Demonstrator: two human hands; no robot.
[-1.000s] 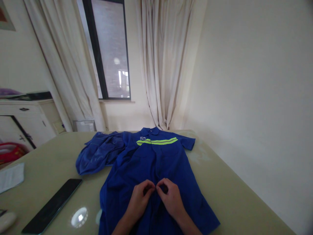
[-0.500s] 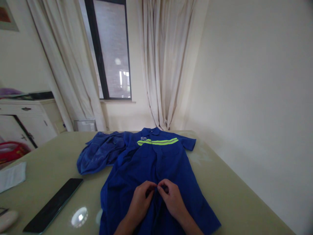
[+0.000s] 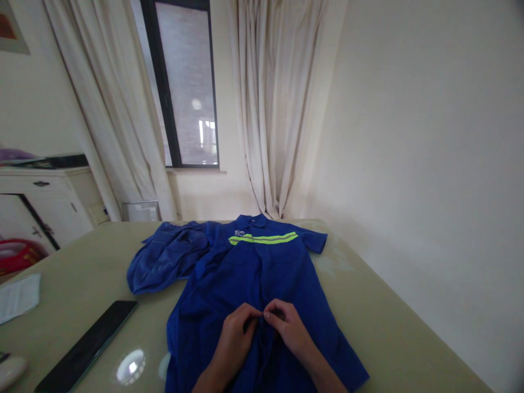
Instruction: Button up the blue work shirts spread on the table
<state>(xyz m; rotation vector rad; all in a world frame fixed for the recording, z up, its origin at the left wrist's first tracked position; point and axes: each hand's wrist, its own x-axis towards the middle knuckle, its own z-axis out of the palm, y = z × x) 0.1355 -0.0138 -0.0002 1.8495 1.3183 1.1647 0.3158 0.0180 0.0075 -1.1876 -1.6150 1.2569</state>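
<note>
Head view: we found the blue shirt [image 3: 295, 284] lying lengthwise toward the table's [image 3: 393, 333] far edge, collar [image 3: 257, 220] foremost; left hand [image 3: 234, 337] and right hand [image 3: 293, 328], equally near, pinched its front placket [image 3: 261, 281] between narrowed fingertips.

The blue short-sleeved work shirt [image 3: 237, 281], chest banded yellow-green, lies front up on the worktop [image 3: 372, 322], collar [image 3: 257, 220] near its far edge.

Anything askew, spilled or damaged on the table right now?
I see no clear spill or damage. The odd one out is the crumpled blue garment left of the shirt: it lies bunched up, while the shirt is spread out, collar at the far end.
</note>
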